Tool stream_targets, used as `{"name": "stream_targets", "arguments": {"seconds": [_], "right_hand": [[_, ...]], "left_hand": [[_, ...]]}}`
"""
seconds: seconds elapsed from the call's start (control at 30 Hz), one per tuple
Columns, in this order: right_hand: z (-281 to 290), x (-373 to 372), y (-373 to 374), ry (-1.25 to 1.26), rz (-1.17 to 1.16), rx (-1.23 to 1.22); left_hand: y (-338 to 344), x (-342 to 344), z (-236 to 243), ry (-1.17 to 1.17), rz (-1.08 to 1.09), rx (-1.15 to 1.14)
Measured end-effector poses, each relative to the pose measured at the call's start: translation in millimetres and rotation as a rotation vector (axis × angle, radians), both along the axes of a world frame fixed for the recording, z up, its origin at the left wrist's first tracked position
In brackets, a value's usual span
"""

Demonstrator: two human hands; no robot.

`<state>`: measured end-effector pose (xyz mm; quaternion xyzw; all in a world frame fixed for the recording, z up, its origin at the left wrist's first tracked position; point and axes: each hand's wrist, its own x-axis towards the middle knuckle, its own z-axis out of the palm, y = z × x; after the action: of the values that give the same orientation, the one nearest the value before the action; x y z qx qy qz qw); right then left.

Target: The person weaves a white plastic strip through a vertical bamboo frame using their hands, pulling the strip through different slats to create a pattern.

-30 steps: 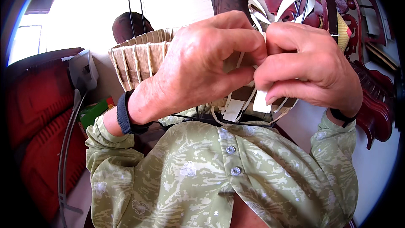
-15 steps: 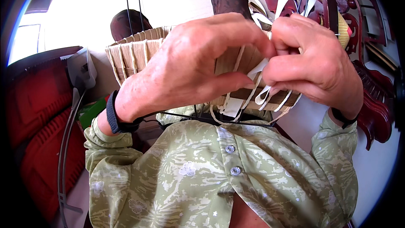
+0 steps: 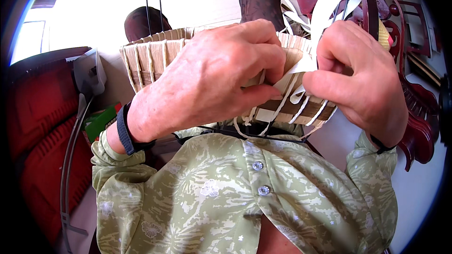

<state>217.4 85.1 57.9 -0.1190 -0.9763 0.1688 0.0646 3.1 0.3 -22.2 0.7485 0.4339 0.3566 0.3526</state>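
A basket-like piece (image 3: 174, 49) of tan flat strips, bound upright with twisted pale cord, sits in front of my torso. My left hand (image 3: 221, 68) bends over its near wall, thumb and forefinger curled at one end of a white ribbon (image 3: 325, 11); its exact pinch is partly hidden. On the right, my right hand (image 3: 360, 73) is closed on the same ribbon. A wide loop of ribbon stands up above that hand, and a small loop hangs below its thumb against the cords. Loose cord ends dangle under the wall.
Two dark-patterned covered knees or feet (image 3: 259, 0) show beyond the basket. Carved dark-red wooden furniture (image 3: 419, 127) stands on the right. At left are a red seat (image 3: 52, 108), a grey metal stand (image 3: 70, 160) and a green box (image 3: 101, 122). Thin black rods rise behind the basket.
My hands have moved apart; the left drew left and slightly down, the right shifted slightly right. The ribbon's upper loop has moved right, and more of the basket wall shows between my hands.
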Motion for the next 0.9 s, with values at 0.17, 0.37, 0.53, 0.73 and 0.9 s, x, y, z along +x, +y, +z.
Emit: {"name": "stream_targets", "arguments": {"seconds": [0.17, 0.37, 0.53, 0.73, 0.9], "right_hand": [[-3, -2, -1, -0.024, 0.014, -0.008], [-5, 1, 2, -0.013, 0.023, -0.028], [-11, 1, -1, 0.044, 0.074, 0.069], [-10, 4, -25, 0.010, 0.049, 0.125], [-6, 8, -23, 0.042, 0.036, 0.044]], "left_hand": [[-1, 3, 0, 0.016, 0.005, 0.000], [-1, 5, 1, 0.009, 0.017, 0.003], [-1, 8, 4, 0.041, 0.006, -0.006], [-1, 6, 6, 0.053, -0.021, -0.037], [0, 6, 4, 0.046, -0.031, -0.021]]}}
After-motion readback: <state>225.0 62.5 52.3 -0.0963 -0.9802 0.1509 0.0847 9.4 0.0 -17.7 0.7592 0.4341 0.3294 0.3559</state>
